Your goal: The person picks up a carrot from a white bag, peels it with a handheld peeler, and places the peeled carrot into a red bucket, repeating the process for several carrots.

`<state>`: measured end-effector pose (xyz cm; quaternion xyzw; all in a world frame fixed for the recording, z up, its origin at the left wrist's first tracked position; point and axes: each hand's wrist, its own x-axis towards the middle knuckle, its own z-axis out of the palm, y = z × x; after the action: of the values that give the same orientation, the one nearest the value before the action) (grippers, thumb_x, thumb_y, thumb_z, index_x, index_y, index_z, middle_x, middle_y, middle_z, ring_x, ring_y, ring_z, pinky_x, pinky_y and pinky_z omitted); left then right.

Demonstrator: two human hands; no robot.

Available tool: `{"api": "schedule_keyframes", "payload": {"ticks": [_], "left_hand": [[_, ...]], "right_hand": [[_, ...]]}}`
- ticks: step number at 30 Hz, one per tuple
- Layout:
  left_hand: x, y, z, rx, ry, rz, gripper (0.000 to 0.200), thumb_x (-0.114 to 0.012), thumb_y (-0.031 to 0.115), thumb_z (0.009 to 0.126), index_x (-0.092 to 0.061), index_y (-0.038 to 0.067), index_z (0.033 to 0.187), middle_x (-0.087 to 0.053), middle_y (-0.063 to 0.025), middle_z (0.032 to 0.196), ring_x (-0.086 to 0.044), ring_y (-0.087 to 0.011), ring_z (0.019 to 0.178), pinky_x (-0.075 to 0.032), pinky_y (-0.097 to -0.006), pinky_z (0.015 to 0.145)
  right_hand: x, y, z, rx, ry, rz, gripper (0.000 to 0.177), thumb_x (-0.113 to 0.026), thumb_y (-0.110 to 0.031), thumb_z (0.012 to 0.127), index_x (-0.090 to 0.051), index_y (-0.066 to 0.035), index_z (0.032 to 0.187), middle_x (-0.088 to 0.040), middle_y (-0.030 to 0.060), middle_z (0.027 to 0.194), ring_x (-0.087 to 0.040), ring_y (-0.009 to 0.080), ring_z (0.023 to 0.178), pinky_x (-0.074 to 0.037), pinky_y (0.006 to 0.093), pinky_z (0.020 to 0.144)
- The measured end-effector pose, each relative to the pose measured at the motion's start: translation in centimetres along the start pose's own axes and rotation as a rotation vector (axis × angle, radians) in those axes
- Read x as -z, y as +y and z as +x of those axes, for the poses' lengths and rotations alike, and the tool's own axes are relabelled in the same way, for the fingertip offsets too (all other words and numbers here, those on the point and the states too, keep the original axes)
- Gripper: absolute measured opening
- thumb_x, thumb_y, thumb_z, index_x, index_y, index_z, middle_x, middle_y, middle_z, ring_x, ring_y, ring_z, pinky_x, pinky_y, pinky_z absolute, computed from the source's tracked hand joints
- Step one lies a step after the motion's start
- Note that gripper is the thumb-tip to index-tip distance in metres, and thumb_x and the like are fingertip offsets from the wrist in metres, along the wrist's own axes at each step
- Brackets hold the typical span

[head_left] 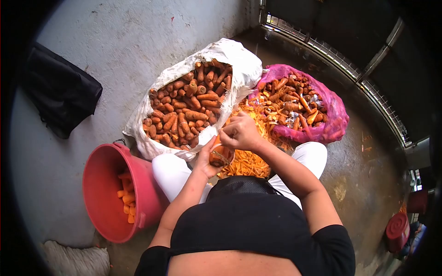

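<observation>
My left hand (206, 160) is closed round a partly peeled carrot (218, 159), held low in front of my lap. Just above it, my right hand (240, 132) is bent into a fist; whatever it grips is hidden by the fingers. Orange peelings (248, 164) lie heaped on the floor beneath both hands, between my knees. Beyond my left hand, a white sack (241, 62) lies open, full of unpeeled carrots (188, 110). To its right, a pink mesh sack (337, 117) holds carrots, cut ends and scraps.
On my left stands a red bucket (154, 184), tilted toward me in view, with peeled carrot pieces (129, 202) inside. A black bag (60, 92) hangs on the wall. A pale sack (76, 258) lies at lower left. Red lidded buckets (397, 226) stand far right near another person.
</observation>
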<state>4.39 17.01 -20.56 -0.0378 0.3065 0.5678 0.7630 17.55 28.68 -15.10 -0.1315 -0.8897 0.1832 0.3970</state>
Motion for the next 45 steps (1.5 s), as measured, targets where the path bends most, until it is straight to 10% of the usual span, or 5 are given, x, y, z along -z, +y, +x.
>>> {"api": "schedule_keyframes", "payload": {"ticks": [11,15,20,29,45], "left_hand": [[-0.9,-0.4,-0.9,-0.05,-0.071,0.082,0.038,-0.054,0.039,0.093,-0.053,0.01,0.117,-0.063,-0.0072,0.095,-0.065,-0.0195,0.079,-0.056,-0.0363,0.06],[-2.0,-0.2,-2.3,-0.032,-0.013,0.18,0.044,-0.051,0.041,0.094,-0.049,0.007,0.121,-0.062,-0.0128,0.093,-0.064,-0.022,0.064,-0.054,-0.0325,0.05],[-0.8,0.3,-1.0,-0.032,-0.006,0.124,0.043,-0.047,0.042,0.096,-0.051,0.006,0.119,-0.061,-0.0154,0.092,-0.064,-0.0243,0.076,-0.053,-0.0362,0.06],[1.1,-0.3,1.1,0.017,0.095,-0.004,0.04,-0.052,0.043,0.093,-0.054,0.009,0.115,-0.063,-0.0085,0.099,-0.064,-0.0218,0.088,-0.054,-0.0376,0.076],[0.5,1.5,2.0,-0.123,-0.038,0.045,0.036,-0.048,0.035,0.097,-0.054,0.008,0.12,-0.062,-0.0089,0.111,-0.062,-0.0209,0.1,-0.052,-0.0389,0.087]], "right_hand": [[-0.1,3.0,-0.1,0.01,0.015,-0.038,0.031,-0.06,-0.017,0.073,-0.054,-0.017,0.043,-0.045,-0.0015,0.04,-0.041,0.015,0.04,-0.036,0.032,0.054],[0.9,13.4,-1.4,-0.307,-0.116,-0.623,0.033,-0.058,-0.029,0.081,-0.065,-0.018,0.051,-0.055,0.0,0.044,-0.055,0.0134,0.048,-0.042,0.0329,0.065],[1.9,9.5,0.1,-0.548,-0.12,-0.361,0.033,-0.056,-0.032,0.083,-0.068,-0.019,0.055,-0.057,-0.0042,0.046,-0.044,0.0098,0.04,-0.039,0.0302,0.064],[-1.0,0.8,-1.2,-0.062,-0.07,-0.044,0.033,-0.061,-0.021,0.075,-0.054,-0.015,0.044,-0.05,-0.0004,0.044,-0.044,0.0167,0.044,-0.033,0.0331,0.053],[-3.6,5.3,-0.3,-0.109,-0.051,0.091,0.03,-0.059,-0.025,0.076,-0.058,-0.013,0.049,-0.051,0.005,0.048,-0.049,0.0226,0.049,-0.035,0.0352,0.055]]}}
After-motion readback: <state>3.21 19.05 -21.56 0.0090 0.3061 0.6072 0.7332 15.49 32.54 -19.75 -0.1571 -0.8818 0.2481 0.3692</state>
